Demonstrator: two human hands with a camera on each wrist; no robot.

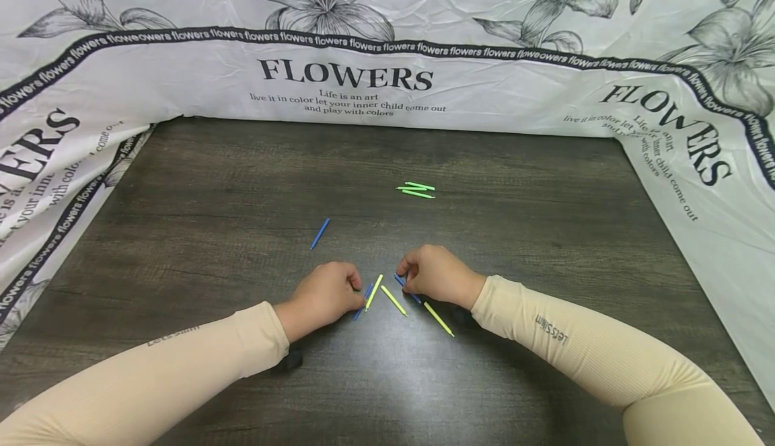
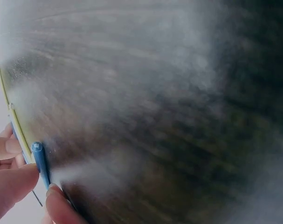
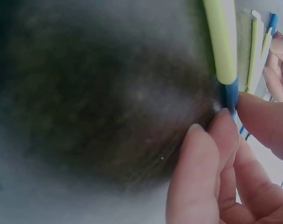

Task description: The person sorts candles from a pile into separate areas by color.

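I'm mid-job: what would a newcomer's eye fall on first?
Probably the three bright yellow sticks, near the hands on the dark table. Among them, the left hand and right hand each pinch a blue stick. Farther back lie three vivid green sticks, before white cloth lettered FLOWERS.

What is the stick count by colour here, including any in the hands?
Green sticks: 3
Yellow sticks: 3
Blue sticks: 3 (one pinched by the left hand, one by the right hand, one lying apart)
Total: 9
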